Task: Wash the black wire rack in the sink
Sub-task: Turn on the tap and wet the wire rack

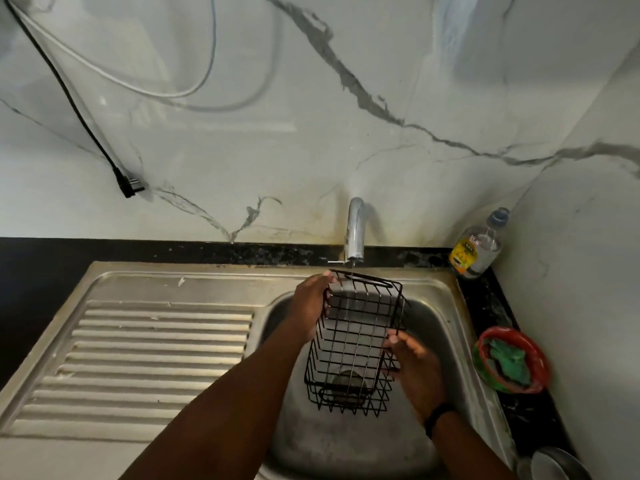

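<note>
The black wire rack [356, 341] hangs tilted over the steel sink [440, 306], its far end under the chrome tap [355, 230]. A thin stream of water runs from the tap onto that far end. My left hand [311, 303] grips the rack's far left edge, fingers curled round the wire. My right hand [415, 368] holds the near right side, fingertips pinching the wires. The drain shows through the rack's mesh.
A ribbed steel draining board [149, 351] lies left of the basin. On the dark counter at the right stand a clear bottle with a yellow label [478, 247] and a red bowl [535, 358] holding a green cloth. A black plug [130, 185] dangles against the marble wall.
</note>
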